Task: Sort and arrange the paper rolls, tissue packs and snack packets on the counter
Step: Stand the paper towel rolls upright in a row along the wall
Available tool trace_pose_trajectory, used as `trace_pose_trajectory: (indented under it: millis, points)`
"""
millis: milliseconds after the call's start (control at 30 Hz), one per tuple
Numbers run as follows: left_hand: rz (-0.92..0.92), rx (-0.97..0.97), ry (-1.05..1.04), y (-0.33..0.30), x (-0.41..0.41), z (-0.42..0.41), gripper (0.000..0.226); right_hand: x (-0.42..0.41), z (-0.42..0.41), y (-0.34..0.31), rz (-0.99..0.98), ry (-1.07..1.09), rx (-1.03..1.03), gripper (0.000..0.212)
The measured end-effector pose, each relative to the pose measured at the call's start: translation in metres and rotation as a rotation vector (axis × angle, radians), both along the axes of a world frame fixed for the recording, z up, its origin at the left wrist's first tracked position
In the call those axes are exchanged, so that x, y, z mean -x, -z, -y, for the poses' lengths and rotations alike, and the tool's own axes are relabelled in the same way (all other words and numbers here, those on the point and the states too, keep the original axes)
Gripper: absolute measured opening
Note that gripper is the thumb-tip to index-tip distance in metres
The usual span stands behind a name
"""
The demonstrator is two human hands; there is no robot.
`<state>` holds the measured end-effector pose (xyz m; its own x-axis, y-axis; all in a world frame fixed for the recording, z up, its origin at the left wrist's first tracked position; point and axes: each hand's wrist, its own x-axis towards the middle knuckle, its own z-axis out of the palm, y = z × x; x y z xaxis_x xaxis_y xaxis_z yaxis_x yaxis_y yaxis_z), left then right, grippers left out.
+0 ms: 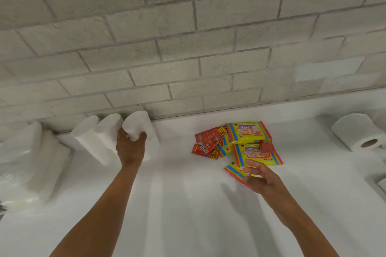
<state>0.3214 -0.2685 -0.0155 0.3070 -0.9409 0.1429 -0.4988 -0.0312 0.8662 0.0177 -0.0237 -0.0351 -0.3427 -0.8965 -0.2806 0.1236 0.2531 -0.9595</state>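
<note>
Roll (136,126) gripped by left hand (130,148), nearest pack (235,170) half hidden under right hand (261,179)

Three paper rolls (108,133) stand against the wall (188,37) at left, wipe packs (248,144) and sachets (208,142) heaped centre, toilet roll (355,131) at right on the tabletop (188,204).

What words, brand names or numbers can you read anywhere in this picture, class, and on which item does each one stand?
"Giggles": brand on the upper yellow wipes pack; on the middle wipes pack only "Giggl" shows.
"10": count at the lower right corner of both those packs; the word after it is too small.
Script line under the brand: blurred.
Red snack packets: barcode visible, print unreadable.
Lowest yellow pack, under the right hand: nothing readable.
Paper rolls: no text.
</note>
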Motion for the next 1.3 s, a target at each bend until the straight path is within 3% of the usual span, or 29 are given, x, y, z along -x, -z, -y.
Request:
trace_pose_trajectory:
  millis: [300, 733, 1300]
  points:
    - [-0.014, -0.032, 0.025, 0.0, -0.001, -0.004, 0.064, 0.008, -0.009, 0.001, 0.033, 0.006, -0.021, 0.04]
    - [-0.082, -0.171, 0.039, 0.023, 0.001, -0.064, 0.079, 0.01, -0.023, 0.006, 0.004, -0.022, -0.039, 0.041]
    - [0.069, -0.295, 0.453, 0.041, 0.075, -0.192, 0.062, 0.018, -0.088, 0.01, -0.266, 0.015, -0.07, 0.045]
